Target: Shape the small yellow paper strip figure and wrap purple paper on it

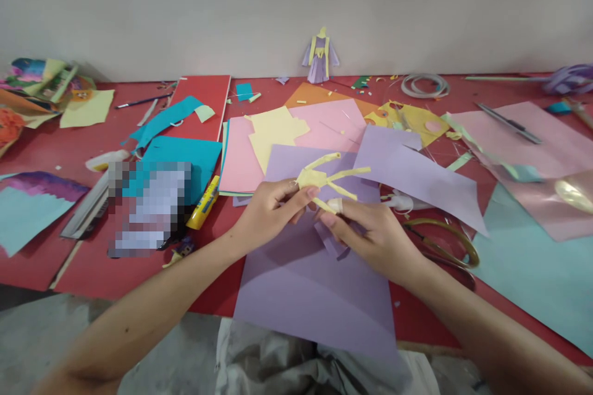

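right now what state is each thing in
yellow figure: held up between both hands, limbs spread
left hand: grip pinched on the figure
right hand: grip pinched on the figure's lower strips
purple sheet: flat, hanging over the table edge
paper doll: upright by the wall
glue stick: lying down
scissors: lying flat, blades hidden

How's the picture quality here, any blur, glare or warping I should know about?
Head view: soft, even light; the hands cast faint shadows on the purple sheet. A pixelated block hides something left of centre. Glare sits on the shiny pink film at right. Table edge bows toward the corners; the left hand and right hand with the yellow paper figure stay sharp.
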A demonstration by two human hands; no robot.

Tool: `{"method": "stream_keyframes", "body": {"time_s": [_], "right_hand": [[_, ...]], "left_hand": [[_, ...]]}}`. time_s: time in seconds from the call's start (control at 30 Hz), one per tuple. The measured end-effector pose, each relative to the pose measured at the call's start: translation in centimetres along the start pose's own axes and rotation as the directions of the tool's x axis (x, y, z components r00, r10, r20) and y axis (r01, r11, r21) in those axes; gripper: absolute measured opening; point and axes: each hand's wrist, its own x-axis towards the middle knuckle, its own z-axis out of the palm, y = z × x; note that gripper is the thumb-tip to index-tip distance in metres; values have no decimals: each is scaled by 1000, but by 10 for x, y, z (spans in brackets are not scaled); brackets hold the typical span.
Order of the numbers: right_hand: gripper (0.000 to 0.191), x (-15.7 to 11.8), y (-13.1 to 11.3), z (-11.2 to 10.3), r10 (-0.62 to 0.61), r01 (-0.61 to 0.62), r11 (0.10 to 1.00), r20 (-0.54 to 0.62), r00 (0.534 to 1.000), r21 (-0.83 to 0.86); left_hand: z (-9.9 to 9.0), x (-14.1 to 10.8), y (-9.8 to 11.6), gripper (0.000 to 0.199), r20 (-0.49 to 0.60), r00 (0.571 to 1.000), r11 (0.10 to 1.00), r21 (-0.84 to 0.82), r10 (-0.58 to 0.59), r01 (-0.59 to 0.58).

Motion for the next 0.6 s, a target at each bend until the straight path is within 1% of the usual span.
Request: {"method": "stream_keyframes", "body": {"time_s": [0.07,0.13,0.17,0.23,0.27,0.33,0.37,0.43,0.5,0.6], "right_hand": [[31,0,0,-1,-71,72,997,37,997,-42],[21,1,2,-4,-150,154,982,41,988,-107],[19,2,3,-6,-189,193,970,39,981,-146],[30,5,7,-10,-259,263,931,53,965,-252],[37,6,10,-13,-268,282,916,86,959,-285],[42,8,15,-17,-263,296,899,145,954,-322],[41,9,18,-19,-260,303,901,174,950,-309],[39,9,21,-23,-211,274,918,232,950,-288],[36,9,23,-27,-194,261,925,248,949,-275],[18,10,23,-31,-167,241,942,296,940,-234]], "left_hand": [[-2,1,0,49,-27,999,999,-42,22,-23],[-4,1,-2,45,-33,999,992,-123,9,-13],[-5,2,-4,43,-31,999,983,-181,-8,3],[-7,4,-6,44,-40,999,942,-336,-27,12],[-8,4,-7,44,-38,998,919,-393,-44,26],[-9,5,-7,46,-25,999,890,-455,-43,27],[-10,6,-6,46,-8,999,886,-464,-37,29],[-11,6,-4,47,35,999,883,-467,-26,40],[-11,6,-2,46,69,997,882,-467,-28,57],[-11,7,-2,44,89,995,884,-458,-51,87]]}}
